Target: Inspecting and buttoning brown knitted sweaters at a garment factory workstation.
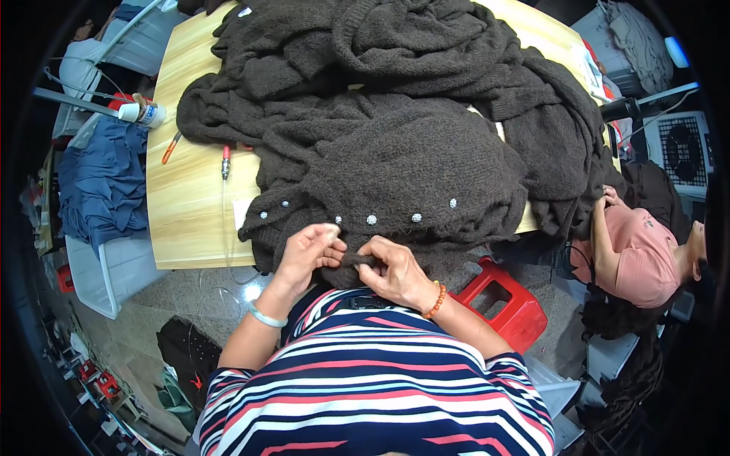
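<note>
A dark brown knitted cardigan (411,159) lies on the table in front of me, its near edge hanging over toward my lap. A row of sparkly, pale round buttons (371,220) runs along that edge. My right hand (399,273) pinches a fold of the knit between thumb and fingers. Just left of it, my left hand (308,254) is raised over the edge with thumb and forefinger pressed together. Whatever is between those fingertips is too small to make out. More brown knitwear (426,38) is heaped behind the cardigan.
On the wooden table (190,205) lie a red-tipped tool (226,161) on a thin cord and an orange-handled tool (171,148). A white bottle (152,115) is at the left edge. A red stool (502,304) stands right; a person in pink (646,258) sits beyond it. Blue fabric (103,182) fills a bin.
</note>
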A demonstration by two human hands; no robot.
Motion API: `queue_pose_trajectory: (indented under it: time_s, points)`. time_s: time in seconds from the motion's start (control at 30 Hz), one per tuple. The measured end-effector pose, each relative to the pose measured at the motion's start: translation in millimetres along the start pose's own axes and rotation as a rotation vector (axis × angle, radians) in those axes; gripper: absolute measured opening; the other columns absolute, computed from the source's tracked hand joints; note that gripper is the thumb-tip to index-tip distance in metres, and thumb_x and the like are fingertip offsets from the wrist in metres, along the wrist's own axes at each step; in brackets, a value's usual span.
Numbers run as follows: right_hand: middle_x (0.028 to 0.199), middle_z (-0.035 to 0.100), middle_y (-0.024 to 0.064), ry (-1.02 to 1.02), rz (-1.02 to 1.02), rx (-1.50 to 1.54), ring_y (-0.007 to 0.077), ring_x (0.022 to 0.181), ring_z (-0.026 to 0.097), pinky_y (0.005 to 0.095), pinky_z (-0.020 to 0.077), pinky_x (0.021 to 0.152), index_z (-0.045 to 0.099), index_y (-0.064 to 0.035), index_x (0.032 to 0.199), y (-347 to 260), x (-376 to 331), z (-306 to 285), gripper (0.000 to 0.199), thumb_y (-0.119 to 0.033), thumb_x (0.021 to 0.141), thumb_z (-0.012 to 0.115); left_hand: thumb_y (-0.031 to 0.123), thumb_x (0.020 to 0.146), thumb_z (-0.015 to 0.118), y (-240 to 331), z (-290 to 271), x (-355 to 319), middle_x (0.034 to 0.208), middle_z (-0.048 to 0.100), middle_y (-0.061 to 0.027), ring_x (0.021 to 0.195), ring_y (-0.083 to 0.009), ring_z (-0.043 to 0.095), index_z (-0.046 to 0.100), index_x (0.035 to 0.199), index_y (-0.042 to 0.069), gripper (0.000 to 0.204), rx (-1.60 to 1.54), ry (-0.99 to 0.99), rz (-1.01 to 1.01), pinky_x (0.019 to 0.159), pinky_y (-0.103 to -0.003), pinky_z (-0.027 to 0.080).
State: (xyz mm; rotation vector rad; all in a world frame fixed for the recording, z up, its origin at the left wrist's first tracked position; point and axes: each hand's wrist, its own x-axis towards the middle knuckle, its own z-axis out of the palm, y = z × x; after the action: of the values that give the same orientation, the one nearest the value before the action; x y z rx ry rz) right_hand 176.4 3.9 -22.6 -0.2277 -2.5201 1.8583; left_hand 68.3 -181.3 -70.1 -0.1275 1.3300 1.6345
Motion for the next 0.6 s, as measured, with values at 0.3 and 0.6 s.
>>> queue_pose_trajectory:
  time_s: [0.3, 0.6]
  points:
    - [0.085, 0.057, 0.0117, -0.065, -0.105, -0.055, 0.0199, 0.060, 0.059, 0.0310, 0.0488, 0.054, 0.059, 0.0012, 0.095, -4, -1, 8, 0.016, -0.001, 0.080, 0.063, 0.022, 0.092, 0.069, 11, -9, 33, 0.090, 0.066, -0.0051, 0.074, -0.0121, 0.066, 0.058, 0.103, 0.008, 0.021, -0.128, -0.083, -0.092, 0.059, -0.022, 0.054]
    - [0.088, 0.057, 0.0136, -0.011, -0.160, -0.113, 0.0255, 0.063, 0.060, 0.0339, 0.0507, 0.057, 0.059, 0.0015, 0.096, -10, 6, 8, 0.017, -0.002, 0.080, 0.063, 0.009, 0.090, 0.068, 22, 13, 23, 0.086, 0.066, -0.0015, 0.071, -0.0092, 0.063, 0.064, 0.101, 0.004, 0.013, -0.060, -0.019, 0.013, 0.059, -0.020, 0.052]
